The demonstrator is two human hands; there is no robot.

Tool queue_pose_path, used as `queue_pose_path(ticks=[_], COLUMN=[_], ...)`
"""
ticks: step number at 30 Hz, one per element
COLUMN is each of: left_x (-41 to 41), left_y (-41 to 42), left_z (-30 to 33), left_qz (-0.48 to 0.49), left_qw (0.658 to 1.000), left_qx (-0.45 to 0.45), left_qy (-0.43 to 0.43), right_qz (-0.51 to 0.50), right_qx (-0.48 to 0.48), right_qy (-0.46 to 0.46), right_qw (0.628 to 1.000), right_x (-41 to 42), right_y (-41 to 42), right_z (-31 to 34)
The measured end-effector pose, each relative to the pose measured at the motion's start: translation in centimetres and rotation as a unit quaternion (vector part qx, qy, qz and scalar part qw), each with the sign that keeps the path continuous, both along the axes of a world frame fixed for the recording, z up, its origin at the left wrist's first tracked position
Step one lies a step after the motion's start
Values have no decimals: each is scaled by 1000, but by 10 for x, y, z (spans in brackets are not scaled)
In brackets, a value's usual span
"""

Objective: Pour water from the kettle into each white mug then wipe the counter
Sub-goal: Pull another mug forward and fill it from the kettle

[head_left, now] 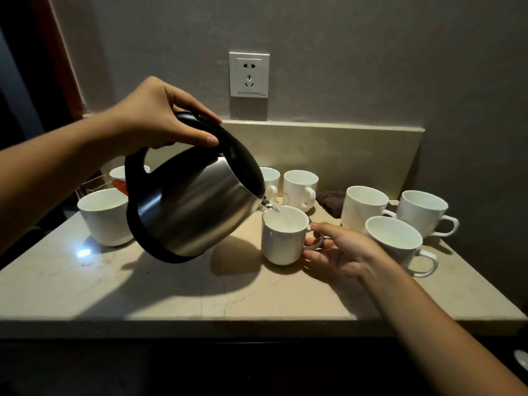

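Single head-worn wide-angle view, close above the counter (171,295), facing forward and down toward the wall socket (249,74).

Kettle (188,201) tilted over bench (171,292); spout above centre mug (283,238). 2 mugs (104,215) L of kettle, 2 behind centre mug, 3 to its R; cloth (331,202) behind those.

Front counter (177,292) lies open; mugs (363,208) crowd the back, perhaps touching.
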State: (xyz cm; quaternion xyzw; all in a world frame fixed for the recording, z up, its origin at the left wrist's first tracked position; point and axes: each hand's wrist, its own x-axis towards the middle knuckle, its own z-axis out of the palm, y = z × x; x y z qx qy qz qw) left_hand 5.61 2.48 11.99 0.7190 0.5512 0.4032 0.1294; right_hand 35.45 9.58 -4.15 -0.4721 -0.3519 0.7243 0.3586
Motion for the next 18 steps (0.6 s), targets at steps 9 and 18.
queue_pose_path(ticks=[9, 18], left_x=[0, 4], left_y=[4, 1], left_z=[1, 12], left_qz=[8, -3], left_qw=[999, 999], left_qx=[-6, -30], left_qy=[37, 35], right_qz=[5, 13], right_qx=[-3, -6], right_qy=[7, -1], right_qw=[1000, 1000], right_x=[1, 2], right_y=[-3, -4], right_z=[-3, 0])
